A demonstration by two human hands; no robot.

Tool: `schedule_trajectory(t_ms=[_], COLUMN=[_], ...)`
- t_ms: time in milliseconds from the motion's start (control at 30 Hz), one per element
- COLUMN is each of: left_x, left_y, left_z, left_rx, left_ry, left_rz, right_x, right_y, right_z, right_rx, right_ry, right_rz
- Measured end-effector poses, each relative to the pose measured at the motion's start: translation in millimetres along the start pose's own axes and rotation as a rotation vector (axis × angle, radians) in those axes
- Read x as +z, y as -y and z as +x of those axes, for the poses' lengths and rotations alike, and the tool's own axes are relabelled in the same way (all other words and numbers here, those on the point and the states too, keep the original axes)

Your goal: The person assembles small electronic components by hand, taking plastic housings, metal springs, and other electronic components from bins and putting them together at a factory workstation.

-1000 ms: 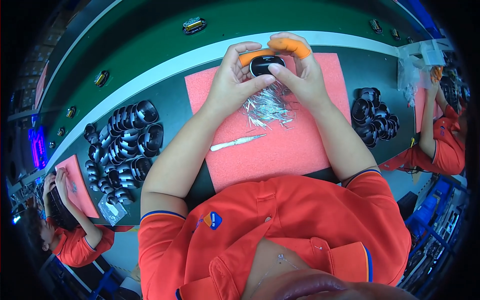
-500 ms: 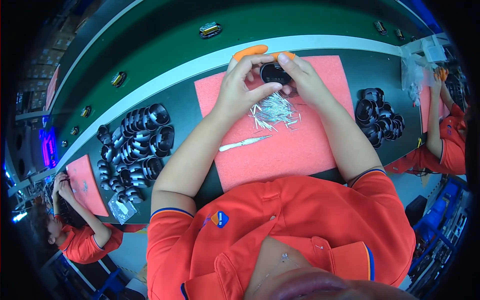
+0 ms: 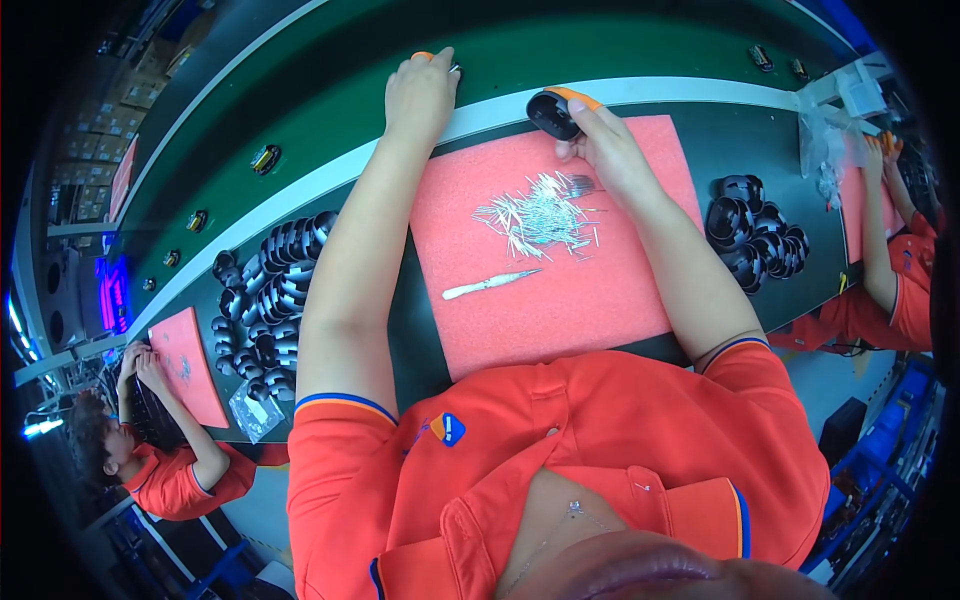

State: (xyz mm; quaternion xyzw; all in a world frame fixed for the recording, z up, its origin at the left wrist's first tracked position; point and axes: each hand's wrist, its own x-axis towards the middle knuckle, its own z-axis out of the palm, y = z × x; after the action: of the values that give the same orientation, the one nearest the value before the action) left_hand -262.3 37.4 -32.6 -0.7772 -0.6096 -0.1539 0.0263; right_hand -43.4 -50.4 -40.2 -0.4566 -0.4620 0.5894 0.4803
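Note:
My left hand (image 3: 420, 98) reaches over the green conveyor belt, its fingers closed around a small electronic module (image 3: 455, 72), most of which they hide. An orange finger cot shows on that hand. My right hand (image 3: 602, 135) holds a rounded black plastic shell (image 3: 552, 114) above the far edge of the pink foam mat (image 3: 600, 310); its thumb wears an orange finger cot. Below the shell, a loose pile of thin silvery-white pins (image 3: 540, 220) lies on the mat. A slim tool with a whitish handle and pointed tip (image 3: 490, 285) rests nearer me.
Rows of black shells (image 3: 270, 300) stand on the table to the left, with more black shells (image 3: 750, 235) to the right. Further modules (image 3: 265, 159) ride the conveyor belt (image 3: 330, 110), behind a white rail (image 3: 680, 90). Co-workers sit at both sides.
My left hand has left the shell and moved up and left onto the belt, over a module. My right hand keeps the shell. Modules on the belt have shifted right.

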Motion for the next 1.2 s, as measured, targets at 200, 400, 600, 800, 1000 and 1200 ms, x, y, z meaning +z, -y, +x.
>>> schedule_trajectory(t_ms=[200, 400, 600, 800, 1000, 1200], left_x=[-3.1, 2.7, 3.0, 4.6, 0.8, 0.0], left_y=[-22.0, -28.2, -32.4, -32.5, -36.2, -36.6], left_z=[-48.1, -82.0, -83.8, -84.0, -84.7, -83.0], left_rx=[-0.346, -0.457, -0.382, -0.428, -0.437, -0.444], left_ry=[-0.066, -0.151, -0.203, -0.211, -0.156, -0.145], left_rz=[-1.213, -2.047, -1.966, -1.876, -1.885, -1.873], right_x=[8.0, 16.8, 34.1, 50.2, 50.8, 48.3], right_y=[9.0, 18.7, 36.9, 33.5, 22.3, 14.2], right_z=[-6.5, 6.1, 31.0, 28.3, 28.7, 34.1], right_rx=[-0.008, -0.097, -0.296, -0.442, -0.499, -0.515], right_ry=[0.007, 0.042, 0.097, 0.078, 0.047, 0.011], right_rz=[-0.081, -0.327, -0.531, -0.668, -0.685, -0.663])
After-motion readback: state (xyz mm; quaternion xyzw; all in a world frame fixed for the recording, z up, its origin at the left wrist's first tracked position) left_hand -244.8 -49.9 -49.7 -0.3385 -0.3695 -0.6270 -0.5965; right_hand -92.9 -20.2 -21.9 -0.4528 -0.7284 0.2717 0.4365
